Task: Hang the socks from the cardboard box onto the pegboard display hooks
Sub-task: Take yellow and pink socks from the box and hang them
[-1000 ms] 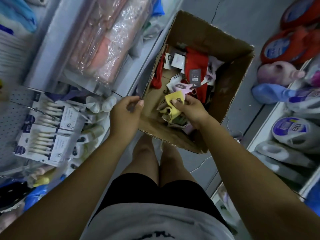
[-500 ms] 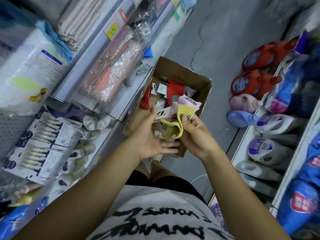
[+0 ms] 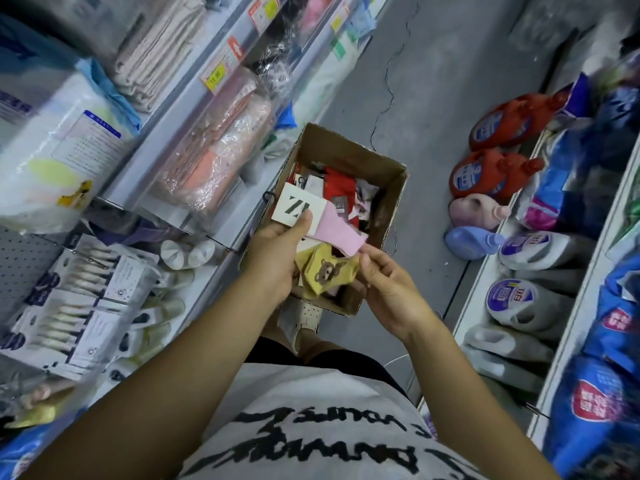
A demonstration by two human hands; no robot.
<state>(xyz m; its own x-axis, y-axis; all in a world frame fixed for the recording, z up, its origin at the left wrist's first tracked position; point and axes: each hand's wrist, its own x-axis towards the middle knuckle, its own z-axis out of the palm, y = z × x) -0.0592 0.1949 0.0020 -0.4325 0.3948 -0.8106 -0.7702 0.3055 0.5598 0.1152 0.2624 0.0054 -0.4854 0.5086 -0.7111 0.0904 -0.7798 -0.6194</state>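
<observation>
Currently the left hand (image 3: 277, 252) grips the pink sock (image 3: 337, 230) by its card (image 3: 294, 206), and the right hand (image 3: 389, 289) pinches the yellow sock (image 3: 325, 271), both above the box (image 3: 346, 150). Picking looks done; next comes carrying them left of the box to a pegboard (image 3: 24, 265) hook.

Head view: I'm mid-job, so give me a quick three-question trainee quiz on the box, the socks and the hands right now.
1. True or false: the cardboard box is empty.
2. The thumb of the left hand presses on: A) the white card of the pink sock; B) a detergent bottle; C) a price tag.
3. Fill in: the bear-print sock is ____ in colour.

Key: 1 false, socks still lie inside; 2 A; 3 yellow.
</observation>
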